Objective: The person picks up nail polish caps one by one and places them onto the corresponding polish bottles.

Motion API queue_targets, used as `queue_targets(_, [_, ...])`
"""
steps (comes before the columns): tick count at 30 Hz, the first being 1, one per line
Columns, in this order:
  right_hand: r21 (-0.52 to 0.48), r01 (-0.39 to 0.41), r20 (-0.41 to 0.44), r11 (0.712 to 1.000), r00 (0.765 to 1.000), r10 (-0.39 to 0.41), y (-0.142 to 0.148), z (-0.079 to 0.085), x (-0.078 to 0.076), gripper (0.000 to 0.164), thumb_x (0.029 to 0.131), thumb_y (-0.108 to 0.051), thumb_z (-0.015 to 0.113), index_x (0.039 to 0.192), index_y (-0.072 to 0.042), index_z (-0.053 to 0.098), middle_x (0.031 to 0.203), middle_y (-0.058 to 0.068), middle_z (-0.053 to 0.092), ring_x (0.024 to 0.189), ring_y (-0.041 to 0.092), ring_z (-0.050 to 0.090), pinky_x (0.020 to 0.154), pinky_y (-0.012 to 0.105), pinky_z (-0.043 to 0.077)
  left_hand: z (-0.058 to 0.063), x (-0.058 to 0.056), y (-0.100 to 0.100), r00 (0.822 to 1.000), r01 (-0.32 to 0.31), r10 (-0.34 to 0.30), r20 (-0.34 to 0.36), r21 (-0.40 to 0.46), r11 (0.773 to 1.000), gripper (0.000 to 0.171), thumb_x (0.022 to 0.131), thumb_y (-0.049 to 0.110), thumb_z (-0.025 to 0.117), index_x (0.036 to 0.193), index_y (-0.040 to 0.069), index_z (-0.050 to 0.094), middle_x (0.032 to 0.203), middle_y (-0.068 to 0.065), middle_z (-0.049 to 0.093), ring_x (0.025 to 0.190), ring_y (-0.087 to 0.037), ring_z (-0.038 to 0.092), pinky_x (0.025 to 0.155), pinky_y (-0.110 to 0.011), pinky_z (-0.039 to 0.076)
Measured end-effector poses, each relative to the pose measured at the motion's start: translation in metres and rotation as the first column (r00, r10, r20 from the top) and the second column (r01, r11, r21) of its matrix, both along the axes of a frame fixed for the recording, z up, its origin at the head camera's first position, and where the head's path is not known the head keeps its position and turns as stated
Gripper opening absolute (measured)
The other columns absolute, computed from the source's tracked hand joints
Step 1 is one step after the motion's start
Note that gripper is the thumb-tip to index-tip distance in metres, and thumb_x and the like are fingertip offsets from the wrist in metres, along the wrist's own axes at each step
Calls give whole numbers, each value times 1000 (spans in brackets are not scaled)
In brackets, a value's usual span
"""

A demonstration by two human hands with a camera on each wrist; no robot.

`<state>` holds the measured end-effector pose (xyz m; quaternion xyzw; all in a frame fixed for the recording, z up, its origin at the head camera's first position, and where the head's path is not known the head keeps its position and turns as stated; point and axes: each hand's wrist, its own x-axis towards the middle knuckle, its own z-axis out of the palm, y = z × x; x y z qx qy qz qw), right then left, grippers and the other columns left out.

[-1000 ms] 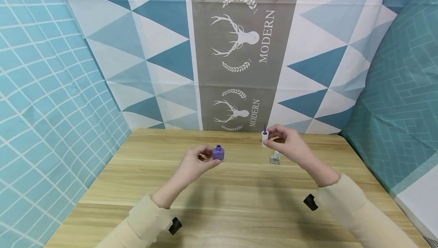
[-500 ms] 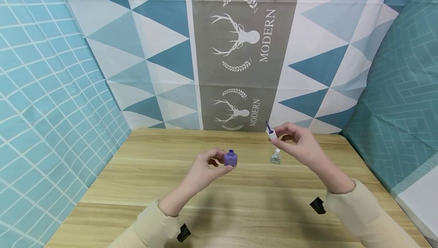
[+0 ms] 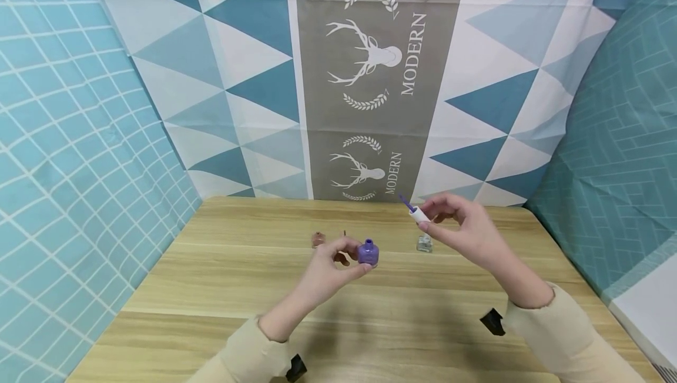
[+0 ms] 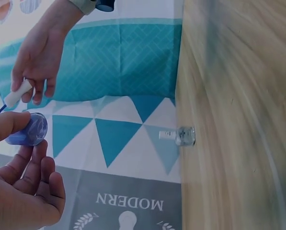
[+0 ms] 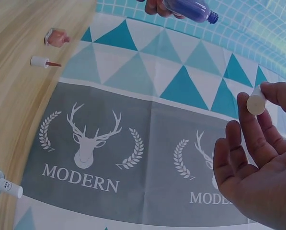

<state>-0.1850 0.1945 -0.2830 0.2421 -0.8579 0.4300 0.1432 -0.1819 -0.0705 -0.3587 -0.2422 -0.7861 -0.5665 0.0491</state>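
Fingers curled in pinches: uncapped purple nail-polish bottle point(image 3: 368, 254) in left hand point(image 3: 325, 268); white brush cap point(image 3: 419, 215) in right hand point(image 3: 467, 227), at bottle's two o'clock. Keep bottle upright, brush point(image 3: 406, 203) touching nothing.

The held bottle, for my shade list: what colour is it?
The bottle is purple, clearest in the head view.

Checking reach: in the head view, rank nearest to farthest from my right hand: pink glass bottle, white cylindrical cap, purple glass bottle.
1. White cap: in your right hand.
2. Purple bottle: left, in your left hand.
3. Pink bottle: farther left, on the table.
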Motion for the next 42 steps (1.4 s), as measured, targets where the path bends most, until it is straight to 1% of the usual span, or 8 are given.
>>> queue_targets(3, [22, 5, -42, 1000, 999, -4, -1, -1, 2, 22, 83, -14, 73, 102, -11, 62, 92, -1, 65, 81, 9, 61, 71, 22, 49, -3, 1, 3, 1000, -4, 4, 18, 6, 1000, 22, 76, 14, 78, 95, 10, 68, 88, -1, 67, 88, -26, 58, 72, -28, 48])
queue_targets(8, [59, 23, -100, 998, 995, -17, -1, -3, 3, 20, 81, -13, 74, 99, -14, 63, 89, -5, 65, 81, 7, 59, 72, 22, 48, -10, 0, 9, 1000, -15, 15, -3, 19, 1000, 23, 75, 14, 79, 94, 10, 68, 87, -1, 67, 86, -21, 58, 71, -27, 49])
queue_targets(12, [74, 23, -112, 997, 994, -15, -2, -4, 3, 19, 82, -12, 73, 99, -14, 63, 90, -5, 65, 81, 6, 59, 73, 22, 47, -15, -3, 12, 1000, -19, 19, -13, 37, 999, 24, 74, 13, 79, 95, 8, 67, 88, -4, 67, 85, -19, 57, 71, -29, 49])
queue_targets(17, [91, 21, -104, 996, 995, -11, -3, -7, 4, 18, 83, -12, 72, 99, -14, 63, 92, -5, 65, 81, 6, 58, 72, 22, 47, -18, -3, 16, 999, -27, 26, 25, 41, 999, 26, 74, 9, 78, 97, 6, 67, 89, -6, 66, 86, -22, 57, 72, -30, 47])
queue_targets(22, [104, 8, -89, 995, 996, 2, -4, -9, 4, 18, 83, -13, 72, 99, -14, 64, 91, -5, 65, 79, 7, 58, 72, 23, 48, -2, 9, 19, 999, -21, 19, 51, 27, 999, 23, 75, 3, 75, 95, 0, 65, 87, -10, 64, 85, -30, 55, 71, -30, 46])
queue_targets(26, [105, -6, -81, 994, 997, 14, -5, -11, 5, 18, 83, -14, 72, 99, -15, 65, 89, -7, 65, 79, 8, 58, 71, 24, 48, 8, 17, 20, 998, -25, 24, 58, 7, 1000, 21, 75, 2, 75, 93, -1, 65, 85, -10, 64, 82, -26, 54, 72, -36, 47])
queue_targets(34, [110, -47, -94, 993, 994, 58, -3, -14, 5, 19, 82, -12, 73, 99, -18, 66, 87, -10, 64, 78, 8, 57, 71, 26, 46, -27, 0, 19, 1000, -9, 9, 1, 17, 1000, 24, 74, 15, 78, 95, 11, 67, 85, 2, 64, 83, -21, 55, 70, -24, 45])
queue_targets(42, [109, -86, -131, 990, 986, 100, -3, -14, 6, 22, 80, -9, 73, 97, -21, 65, 91, -10, 65, 80, 7, 56, 73, 27, 46, -27, 2, 19, 1000, -3, 3, -16, 4, 1000, 24, 74, 15, 78, 96, 14, 68, 83, 5, 65, 81, -17, 55, 70, -25, 46])
